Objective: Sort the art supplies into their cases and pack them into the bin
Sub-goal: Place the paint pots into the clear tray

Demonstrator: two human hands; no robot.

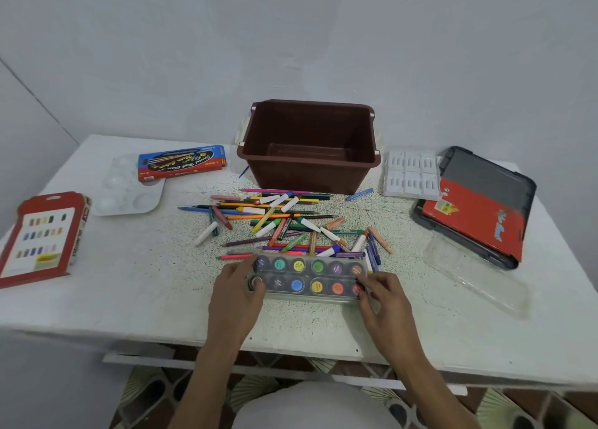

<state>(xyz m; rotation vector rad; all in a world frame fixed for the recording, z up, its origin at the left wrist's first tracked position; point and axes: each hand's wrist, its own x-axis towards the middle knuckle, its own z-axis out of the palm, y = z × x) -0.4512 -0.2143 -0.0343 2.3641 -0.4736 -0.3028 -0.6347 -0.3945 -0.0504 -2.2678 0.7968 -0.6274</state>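
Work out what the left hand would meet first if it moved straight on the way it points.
Gripping the left end of the paint case, the left hand would probably strike the pink pencil just beyond first; depth is unclear.

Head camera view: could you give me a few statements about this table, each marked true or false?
1. The brown bin is full of pencils. False: no pencils show inside it; the loose pencils lie on the table in front of it.
2. The left hand and the right hand hold the two ends of the paint case. True.
3. The blue and red pencil box lies right of the bin. False: it lies left of it.
4. A white palette lies on the table's left side. True.
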